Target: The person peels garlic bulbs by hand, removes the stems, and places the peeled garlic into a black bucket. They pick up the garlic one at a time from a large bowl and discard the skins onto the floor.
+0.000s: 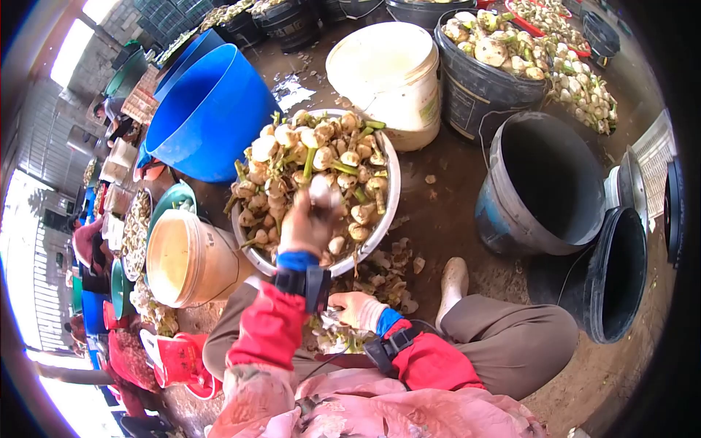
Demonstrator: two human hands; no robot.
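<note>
A round, pale-rimmed basin (393, 197) holds a heap of garlic-like bulbs (264, 148) with cut green stems. Over this heap reaches my left hand (308, 223), its fingers smeared by motion; whether a bulb is in them is unclear. Nearer my body, below the basin's rim, my right hand (358, 309) has its fingers curled together; what they hold is too small and hidden to name. Beneath and beside it lie pale peelings and trimmings (391, 281).
A blue tub (208, 117), a white bucket (416, 109) and an orange-white bucket (208, 259) surround the basin. Dark buckets (504, 208) stand right, one behind filled with bulbs (493, 51). My shoe (453, 285) is right of the peelings. Other people (87, 237) sit far left.
</note>
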